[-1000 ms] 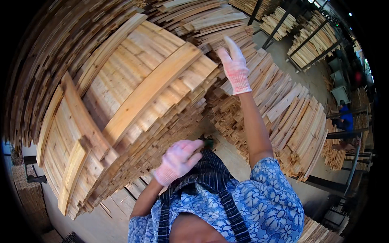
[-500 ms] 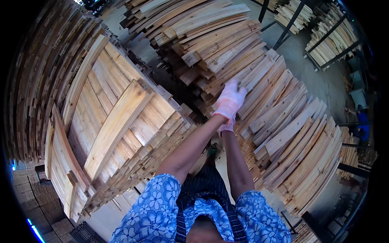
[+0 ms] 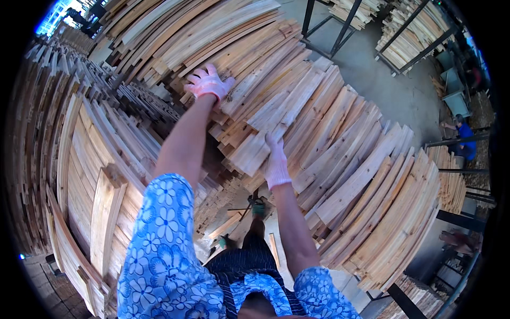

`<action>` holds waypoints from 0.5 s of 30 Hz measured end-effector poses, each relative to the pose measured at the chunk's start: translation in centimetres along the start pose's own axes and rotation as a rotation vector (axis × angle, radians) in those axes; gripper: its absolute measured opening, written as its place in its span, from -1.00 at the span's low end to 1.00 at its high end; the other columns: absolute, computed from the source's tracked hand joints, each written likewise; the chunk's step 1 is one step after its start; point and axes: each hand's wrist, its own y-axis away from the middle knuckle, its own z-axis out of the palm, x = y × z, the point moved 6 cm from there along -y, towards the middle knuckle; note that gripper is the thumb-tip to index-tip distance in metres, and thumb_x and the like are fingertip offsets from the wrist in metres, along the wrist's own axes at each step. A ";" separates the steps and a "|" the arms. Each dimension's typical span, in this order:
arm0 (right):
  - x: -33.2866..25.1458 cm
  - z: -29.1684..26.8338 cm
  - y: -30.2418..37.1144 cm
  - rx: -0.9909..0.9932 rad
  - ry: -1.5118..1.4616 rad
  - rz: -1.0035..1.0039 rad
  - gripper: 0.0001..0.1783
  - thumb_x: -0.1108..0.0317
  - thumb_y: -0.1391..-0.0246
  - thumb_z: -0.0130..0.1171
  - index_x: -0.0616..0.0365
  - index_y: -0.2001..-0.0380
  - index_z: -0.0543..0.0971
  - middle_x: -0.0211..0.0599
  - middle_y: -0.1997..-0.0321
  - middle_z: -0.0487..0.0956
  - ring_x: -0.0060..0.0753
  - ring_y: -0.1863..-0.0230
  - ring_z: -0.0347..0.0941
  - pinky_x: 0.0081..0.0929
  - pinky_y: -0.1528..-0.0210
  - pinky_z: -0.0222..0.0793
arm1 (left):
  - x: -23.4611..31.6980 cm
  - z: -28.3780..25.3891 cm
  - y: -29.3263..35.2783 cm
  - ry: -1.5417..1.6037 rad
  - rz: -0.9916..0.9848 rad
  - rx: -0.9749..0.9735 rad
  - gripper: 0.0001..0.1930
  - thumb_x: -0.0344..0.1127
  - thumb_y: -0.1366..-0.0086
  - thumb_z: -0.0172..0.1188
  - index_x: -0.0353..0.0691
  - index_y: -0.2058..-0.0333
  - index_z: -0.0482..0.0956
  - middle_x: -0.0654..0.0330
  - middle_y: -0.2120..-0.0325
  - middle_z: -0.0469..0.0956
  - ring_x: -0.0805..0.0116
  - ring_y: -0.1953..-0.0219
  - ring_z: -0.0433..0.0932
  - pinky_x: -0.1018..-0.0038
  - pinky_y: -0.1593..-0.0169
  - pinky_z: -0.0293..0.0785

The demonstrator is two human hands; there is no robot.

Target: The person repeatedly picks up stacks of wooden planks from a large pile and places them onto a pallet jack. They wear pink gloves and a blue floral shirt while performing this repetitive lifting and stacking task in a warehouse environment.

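My left hand, in a pale pink knit glove, lies spread over the board ends of the long stack, fingers apart. Under and beside it are rough-sawn boards laid side by side. My right hand, gloved the same way, is closed at the near end of a pale wooden board that lies on top of the stack and juts toward me. The underside of that grip is hidden.
At the left stands another pile of boards, with a loose plank lying across it. Black metal racks with timber stand at the far right. A person in blue is at the right edge.
My hands were close together over the stack. The left has moved away to the far left and spread open; the right is now at the near end of a board. The view has shifted.
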 end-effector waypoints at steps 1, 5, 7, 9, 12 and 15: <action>-0.4 -0.2 -1.9 0.101 0.091 -0.017 -0.10 0.02 -0.16 0.40 -0.05 -0.44 0.17 -0.16 -0.33 0.41 -0.06 -0.30 0.40 0.16 -0.16 0.51 | 0.4 0.3 0.6 -0.081 -0.011 0.021 -0.02 0.44 -0.17 0.16 -0.02 -0.43 0.20 -0.10 -0.39 0.21 -0.20 -0.42 0.18 -0.20 -0.33 0.11; -0.9 -0.5 -9.5 0.249 0.144 -0.075 0.02 -0.05 -0.05 0.46 -0.03 -0.44 0.12 -0.11 -0.30 0.41 -0.03 -0.29 0.39 0.13 -0.17 0.48 | 2.2 -0.4 0.9 -0.129 0.096 0.004 0.02 0.47 -0.17 0.15 -0.06 -0.44 0.19 -0.03 -0.35 0.31 -0.15 -0.37 0.31 -0.18 -0.30 0.22; -0.6 -1.0 -10.5 0.267 0.175 -0.133 0.03 -0.04 -0.02 0.48 0.01 -0.42 0.13 -0.09 -0.27 0.41 -0.04 -0.25 0.41 0.09 -0.15 0.49 | 2.6 -1.2 0.9 -0.057 0.099 -0.087 0.03 0.47 -0.13 0.19 -0.12 -0.42 0.24 -0.05 -0.33 0.36 -0.13 -0.34 0.37 -0.11 -0.29 0.30; -0.8 -1.2 -10.9 0.323 0.346 -0.197 0.01 -0.01 -0.02 0.49 0.06 -0.38 0.15 -0.06 -0.24 0.42 -0.05 -0.20 0.44 0.04 -0.11 0.51 | 2.5 -0.7 -0.2 -0.013 0.157 -0.246 0.05 0.44 -0.08 0.23 -0.18 -0.39 0.30 -0.08 -0.31 0.41 -0.11 -0.31 0.42 -0.02 -0.29 0.35; -1.7 1.7 -11.4 0.245 0.293 -0.294 -0.08 0.07 -0.02 0.51 0.12 -0.29 0.20 -0.03 -0.17 0.44 -0.10 -0.10 0.48 -0.02 -0.06 0.54 | 2.3 -0.8 -1.7 -0.014 0.291 -0.409 0.06 0.36 0.04 0.34 -0.30 -0.32 0.38 -0.15 -0.24 0.50 -0.04 -0.27 0.49 0.16 -0.28 0.42; -2.9 5.1 -10.8 0.206 0.274 -0.356 -0.17 0.16 -0.04 0.50 0.14 -0.22 0.21 -0.05 -0.12 0.46 -0.14 -0.04 0.49 -0.11 -0.05 0.54 | 2.6 -0.2 -3.1 0.067 0.354 -0.450 0.08 0.35 0.03 0.34 -0.32 -0.33 0.36 -0.15 -0.23 0.50 -0.09 -0.26 0.49 0.16 -0.26 0.43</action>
